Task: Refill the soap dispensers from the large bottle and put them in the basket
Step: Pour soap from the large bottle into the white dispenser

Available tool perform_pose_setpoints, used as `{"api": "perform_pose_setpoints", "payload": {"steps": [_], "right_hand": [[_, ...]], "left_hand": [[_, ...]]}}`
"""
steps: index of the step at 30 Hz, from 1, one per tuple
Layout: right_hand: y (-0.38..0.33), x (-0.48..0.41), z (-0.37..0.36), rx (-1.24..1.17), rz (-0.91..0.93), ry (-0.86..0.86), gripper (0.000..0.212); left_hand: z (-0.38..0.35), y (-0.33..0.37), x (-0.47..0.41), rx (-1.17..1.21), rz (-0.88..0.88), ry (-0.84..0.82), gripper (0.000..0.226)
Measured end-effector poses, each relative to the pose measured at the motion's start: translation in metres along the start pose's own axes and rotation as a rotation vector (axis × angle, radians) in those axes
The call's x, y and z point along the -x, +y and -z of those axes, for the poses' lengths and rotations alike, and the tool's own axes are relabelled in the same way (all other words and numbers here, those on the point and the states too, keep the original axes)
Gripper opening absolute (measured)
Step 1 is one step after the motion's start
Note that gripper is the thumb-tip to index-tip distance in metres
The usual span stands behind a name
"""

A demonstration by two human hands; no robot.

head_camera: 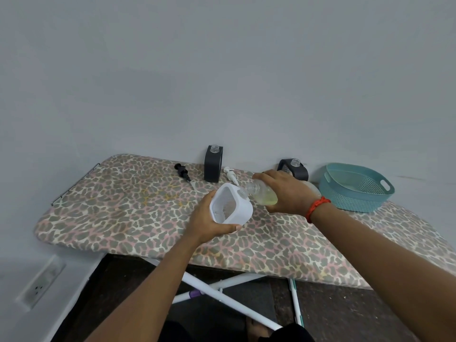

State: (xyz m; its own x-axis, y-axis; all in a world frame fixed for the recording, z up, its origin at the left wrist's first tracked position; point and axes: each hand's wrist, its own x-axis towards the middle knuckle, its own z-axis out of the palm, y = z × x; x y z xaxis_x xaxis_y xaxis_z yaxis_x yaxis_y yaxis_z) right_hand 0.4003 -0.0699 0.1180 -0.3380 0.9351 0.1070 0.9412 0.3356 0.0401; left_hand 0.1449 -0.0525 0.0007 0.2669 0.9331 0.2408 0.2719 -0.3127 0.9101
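Note:
My left hand (209, 224) grips a white square soap dispenser (230, 206), tilted, its open neck facing right. My right hand (286, 192) holds the large clear bottle (261, 193) on its side, with yellowish soap inside and its mouth at the dispenser's neck. Two dark dispensers with open necks stand by the wall: one upright (213, 164), one (293, 167) partly hidden behind my right hand. A black pump (183, 172) and a white pump (230, 174) lie on the board. The teal basket (355, 186) sits at the right, with nothing visible inside.
Everything rests on a leopard-print ironing board (123, 213) against a grey wall. Its white legs (222, 292) stand on dark floor below. A wall socket (40, 287) is at the lower left. A red thread band (315, 206) circles my right wrist.

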Motion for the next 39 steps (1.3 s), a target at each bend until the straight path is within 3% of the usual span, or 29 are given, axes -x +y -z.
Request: {"api": "perform_pose_setpoints", "payload": {"steps": [17,39], "right_hand": [[-0.001,-0.005,0.010,0.346,0.062,0.059,0.094],[-0.003,-0.005,0.008,0.378,0.060,0.093,0.099]], "left_hand": [[-0.001,0.003,0.001,-0.027,-0.007,0.005,0.100],[-0.001,0.005,0.002,-0.026,-0.002,0.007,0.101]]}}
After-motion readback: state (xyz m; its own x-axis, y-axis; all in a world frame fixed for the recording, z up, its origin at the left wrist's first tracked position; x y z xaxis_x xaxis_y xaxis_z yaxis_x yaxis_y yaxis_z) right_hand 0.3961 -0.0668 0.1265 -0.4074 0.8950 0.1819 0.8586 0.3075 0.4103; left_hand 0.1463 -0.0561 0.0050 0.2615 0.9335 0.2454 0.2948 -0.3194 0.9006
